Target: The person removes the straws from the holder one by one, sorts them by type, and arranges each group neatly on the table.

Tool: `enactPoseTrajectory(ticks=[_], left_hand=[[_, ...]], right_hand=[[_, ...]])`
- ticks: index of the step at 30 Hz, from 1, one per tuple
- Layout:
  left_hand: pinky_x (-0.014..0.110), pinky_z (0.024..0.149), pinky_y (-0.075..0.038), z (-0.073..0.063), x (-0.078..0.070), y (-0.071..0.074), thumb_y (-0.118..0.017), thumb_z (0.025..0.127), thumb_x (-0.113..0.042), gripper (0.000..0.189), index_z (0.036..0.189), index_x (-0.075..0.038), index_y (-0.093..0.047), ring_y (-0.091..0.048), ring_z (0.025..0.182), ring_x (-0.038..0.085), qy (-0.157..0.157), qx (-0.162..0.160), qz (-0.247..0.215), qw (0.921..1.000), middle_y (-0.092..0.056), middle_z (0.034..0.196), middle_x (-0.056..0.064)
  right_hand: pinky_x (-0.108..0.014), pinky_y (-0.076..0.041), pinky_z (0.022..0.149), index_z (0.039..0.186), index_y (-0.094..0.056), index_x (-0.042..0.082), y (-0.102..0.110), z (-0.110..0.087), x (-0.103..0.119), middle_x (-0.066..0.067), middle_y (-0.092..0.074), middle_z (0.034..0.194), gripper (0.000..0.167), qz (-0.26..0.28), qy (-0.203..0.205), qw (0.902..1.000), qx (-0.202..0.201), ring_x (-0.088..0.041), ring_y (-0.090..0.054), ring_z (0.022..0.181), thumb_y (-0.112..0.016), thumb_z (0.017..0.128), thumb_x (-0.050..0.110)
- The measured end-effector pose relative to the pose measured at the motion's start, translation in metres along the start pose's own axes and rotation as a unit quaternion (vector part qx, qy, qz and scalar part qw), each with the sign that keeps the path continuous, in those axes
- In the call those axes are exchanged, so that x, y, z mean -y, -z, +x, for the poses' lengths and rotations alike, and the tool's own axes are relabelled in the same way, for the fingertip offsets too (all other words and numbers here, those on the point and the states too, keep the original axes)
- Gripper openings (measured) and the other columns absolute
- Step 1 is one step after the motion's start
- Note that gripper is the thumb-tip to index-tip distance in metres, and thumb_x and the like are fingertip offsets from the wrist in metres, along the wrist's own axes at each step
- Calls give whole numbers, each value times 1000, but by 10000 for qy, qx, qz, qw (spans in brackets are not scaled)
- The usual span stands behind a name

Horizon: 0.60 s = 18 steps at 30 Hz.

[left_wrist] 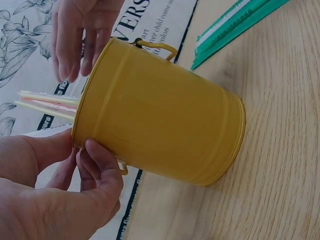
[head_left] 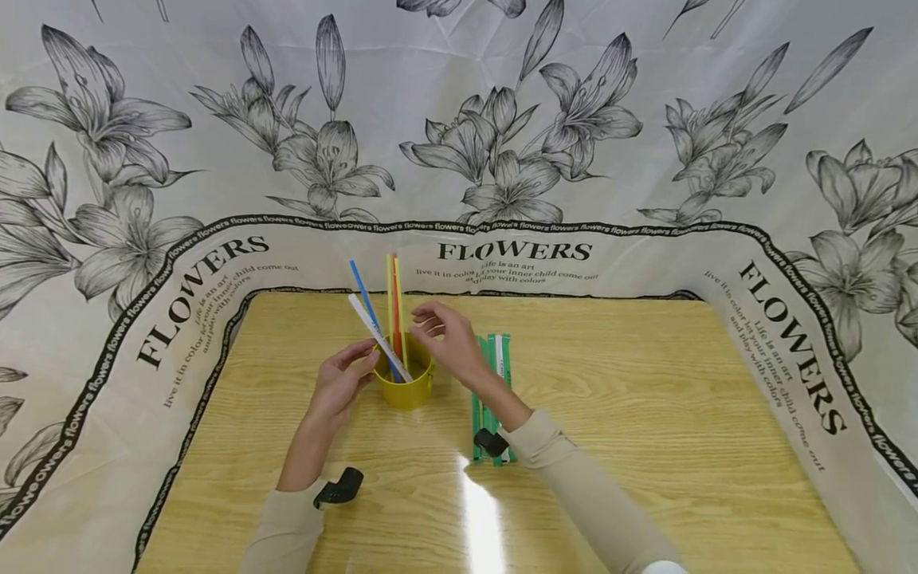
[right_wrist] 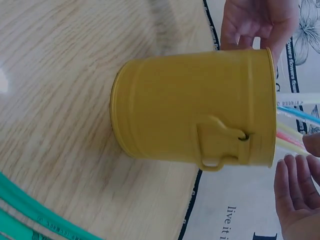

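Now my left fingers [left_wrist: 102, 161] pinch the rim of the yellow bucket [head_left: 406, 395], upright on the desk [head_left: 610, 383], while my right fingers [right_wrist: 284, 185], loosely bent and holding nothing, hover beside the straws [head_left: 397, 291] that lean inside it. For careful handling I'd judge a light, steady left grip best, so the bucket can't tip, with the right fingers touching one straw at a time and my right sleeve [head_left: 574, 466] clear of the green packets [head_left: 506, 355] lying beneath.
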State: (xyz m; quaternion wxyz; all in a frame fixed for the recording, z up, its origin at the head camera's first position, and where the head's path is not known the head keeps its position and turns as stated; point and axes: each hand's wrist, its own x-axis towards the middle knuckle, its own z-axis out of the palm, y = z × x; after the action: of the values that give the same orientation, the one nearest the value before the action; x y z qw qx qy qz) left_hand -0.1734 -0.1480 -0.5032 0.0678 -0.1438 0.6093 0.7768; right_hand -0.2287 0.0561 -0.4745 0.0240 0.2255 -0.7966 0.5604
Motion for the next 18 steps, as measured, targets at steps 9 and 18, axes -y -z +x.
enactPoseTrajectory(ticks=[9,18], left_hand=[[23,80,-54,1,0,0,-64,102,-5,39,139,4,-58,-62,102,16,96,-7,-1,10000,-56,124,6],[23,84,-54,2,-1,0,-63,103,-8,41,142,5,-56,-61,101,12,154,58,84,9998,-55,125,5]], right_hand=[[-32,-59,81,119,-65,-6,-18,-2,4,-18,-69,110,25,-103,299,9991,287,-29,-70,91,-72,95,-1],[-23,-56,72,117,-65,-7,-33,-3,3,-19,-68,105,22,-594,580,9958,382,-25,-68,84,-71,96,-2]])
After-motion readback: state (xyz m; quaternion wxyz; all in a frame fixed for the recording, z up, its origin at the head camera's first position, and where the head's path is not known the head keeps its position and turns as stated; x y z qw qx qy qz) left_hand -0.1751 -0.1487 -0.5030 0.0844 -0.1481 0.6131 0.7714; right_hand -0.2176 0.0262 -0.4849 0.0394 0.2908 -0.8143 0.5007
